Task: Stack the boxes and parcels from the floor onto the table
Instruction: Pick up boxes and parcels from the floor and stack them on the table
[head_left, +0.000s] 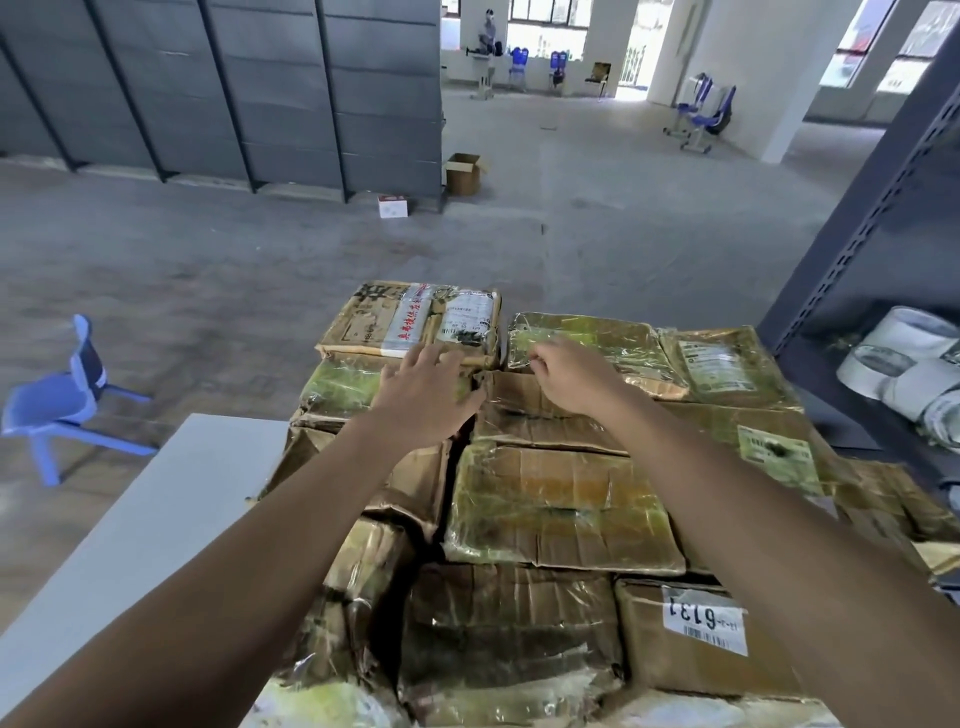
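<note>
Both arms are stretched forward over a stack of taped cardboard parcels already carried by the pale surface (156, 509). The left hand (423, 397) is held flat, its fingers (436, 358) spread and straight, nothing gripped; the tips lie at the near edge of the red-lettered parcel (374, 322), which sits just beyond them with its long axis running crosswise to them. The right hand (569, 376) is loosely curled, its fingers (540, 358) bent down at the near left corner of the film-wrapped parcel (592, 338); whether the film is pinched cannot be told. The gap between the two far parcels falls between the two sets of fingers. The red-lettered parcel is judged nearer the left hand, so any squaring of it would be done from that side. An open carton (462, 174) and a small white box (393, 206) are seen on the floor well beyond the fingers
</note>
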